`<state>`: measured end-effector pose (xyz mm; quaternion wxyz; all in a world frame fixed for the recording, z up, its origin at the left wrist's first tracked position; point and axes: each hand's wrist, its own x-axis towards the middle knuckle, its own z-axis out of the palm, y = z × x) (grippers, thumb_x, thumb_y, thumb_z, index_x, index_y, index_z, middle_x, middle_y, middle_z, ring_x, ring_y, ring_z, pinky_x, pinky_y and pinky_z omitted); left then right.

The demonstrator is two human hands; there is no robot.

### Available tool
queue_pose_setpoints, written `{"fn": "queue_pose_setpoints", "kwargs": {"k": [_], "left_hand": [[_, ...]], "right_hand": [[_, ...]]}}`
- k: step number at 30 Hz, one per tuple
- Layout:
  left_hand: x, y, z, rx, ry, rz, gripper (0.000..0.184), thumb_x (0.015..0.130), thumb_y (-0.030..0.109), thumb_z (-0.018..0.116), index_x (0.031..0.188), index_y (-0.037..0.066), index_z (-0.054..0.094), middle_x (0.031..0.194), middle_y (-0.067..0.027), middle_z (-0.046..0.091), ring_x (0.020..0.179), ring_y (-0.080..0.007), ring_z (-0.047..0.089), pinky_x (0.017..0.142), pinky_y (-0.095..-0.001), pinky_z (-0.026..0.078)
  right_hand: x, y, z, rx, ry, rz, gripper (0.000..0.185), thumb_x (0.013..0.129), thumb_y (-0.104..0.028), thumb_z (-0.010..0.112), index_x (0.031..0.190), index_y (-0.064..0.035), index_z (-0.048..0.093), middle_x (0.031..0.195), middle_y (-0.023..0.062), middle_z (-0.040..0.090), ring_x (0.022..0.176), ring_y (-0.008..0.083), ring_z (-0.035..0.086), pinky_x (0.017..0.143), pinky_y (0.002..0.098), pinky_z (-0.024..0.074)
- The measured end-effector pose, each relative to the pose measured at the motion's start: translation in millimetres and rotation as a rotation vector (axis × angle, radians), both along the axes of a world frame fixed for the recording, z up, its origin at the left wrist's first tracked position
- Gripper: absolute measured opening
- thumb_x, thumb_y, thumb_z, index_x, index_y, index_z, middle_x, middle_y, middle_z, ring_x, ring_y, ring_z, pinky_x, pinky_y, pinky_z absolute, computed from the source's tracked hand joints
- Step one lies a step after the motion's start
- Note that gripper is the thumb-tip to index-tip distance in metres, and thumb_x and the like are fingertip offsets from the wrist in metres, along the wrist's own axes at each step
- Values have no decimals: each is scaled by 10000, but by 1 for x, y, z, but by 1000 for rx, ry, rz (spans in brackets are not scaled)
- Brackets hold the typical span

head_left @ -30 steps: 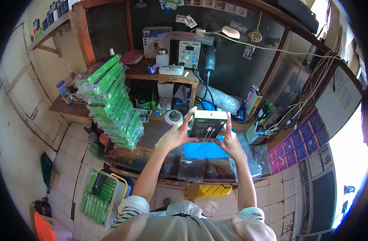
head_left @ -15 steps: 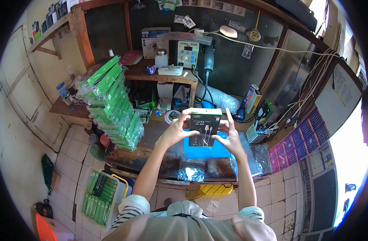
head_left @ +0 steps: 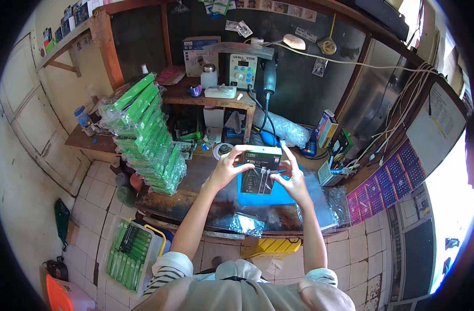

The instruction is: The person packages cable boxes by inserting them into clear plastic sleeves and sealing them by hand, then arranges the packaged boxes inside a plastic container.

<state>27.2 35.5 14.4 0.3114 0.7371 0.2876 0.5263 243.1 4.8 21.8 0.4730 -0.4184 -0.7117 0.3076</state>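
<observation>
A black box (head_left: 260, 179) with a pale top edge and a picture of cables on its front is held up over the workbench. My left hand (head_left: 227, 170) grips its left side, thumb on the front face. My right hand (head_left: 293, 181) is at the box's right side, with the index finger raised and the thumb near the front face. Beneath the box lies a blue mat (head_left: 278, 196). Clear plastic wrap (head_left: 247, 224) rests at the bench's front edge.
A tall stack of plastic-wrapped green boxes (head_left: 149, 137) stands left on the bench (head_left: 195, 207). A crate (head_left: 138, 274) of green boxes is on the floor. A hot-air station (head_left: 242, 71) sits on the raised shelf. A pen basket (head_left: 327, 173) is at right.
The box has turned from tilted to facing me more squarely, and has shifted slightly left and down. My right thumb and fingers have shifted along its right side.
</observation>
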Motion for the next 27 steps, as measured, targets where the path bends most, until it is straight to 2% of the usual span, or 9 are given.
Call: {"fn": "queue_pose_setpoints", "kwargs": {"k": [4,5,8,12,14,18,19,23,27], "left_hand": [[-4,-4,11,-15,104,-37,411,706,107,701,1073,67,522,1060,-82,570,976,-171,554,810,-297,467],[-6,-8,17,73,193,-38,465,687,129,713,1110,87,526,1086,-70,544,990,-178,536,819,-315,463],[-4,-17,20,102,191,-44,486,665,107,722,1111,73,532,1085,-58,548,986,-176,541,821,-301,460],[-7,-12,9,-16,214,-22,430,679,91,706,1080,67,554,1083,-64,556,991,-179,541,811,-297,466],[-6,-10,6,-6,180,-25,353,692,76,689,1029,67,584,1073,-71,562,982,-185,548,800,-297,473],[1,-14,12,234,135,120,221,703,65,678,916,47,619,978,-78,573,939,-194,563,761,-294,488],[2,-9,8,349,175,173,175,701,56,677,864,38,617,923,-82,578,892,-198,577,714,-288,494],[6,-8,-2,317,136,173,140,704,39,669,824,30,598,872,-78,587,804,-205,595,691,-289,488],[7,0,-13,379,134,212,200,680,57,695,860,45,607,890,-74,594,808,-209,600,687,-289,489]], "right_hand": [[1,0,5,-17,-34,65,671,711,-29,658,1309,-142,374,1002,84,594,853,164,583,748,289,480],[1,0,7,4,-11,69,551,728,-34,644,1239,-112,454,1017,75,583,870,161,577,742,283,479],[0,0,3,-33,21,37,466,739,-39,639,1177,-86,487,1029,69,581,889,154,571,734,281,479],[-2,2,-2,39,-32,1,386,747,-46,636,1112,-61,510,1034,71,580,888,163,571,731,283,480],[-5,3,-6,163,-41,-39,305,758,-33,629,1042,-30,517,961,78,578,840,157,572,719,276,479],[-6,5,-14,216,-80,-65,217,767,-25,616,966,-4,530,932,101,571,827,171,575,723,277,478],[-6,6,-16,236,-71,-72,187,772,-15,606,943,2,530,924,103,568,822,172,575,725,278,475],[-9,9,-24,307,-39,-95,138,784,18,575,913,13,525,919,105,562,817,177,576,728,275,469],[-13,14,-35,355,-26,-155,119,797,27,556,911,13,523,913,100,563,791,163,569,707,265,465]]}}
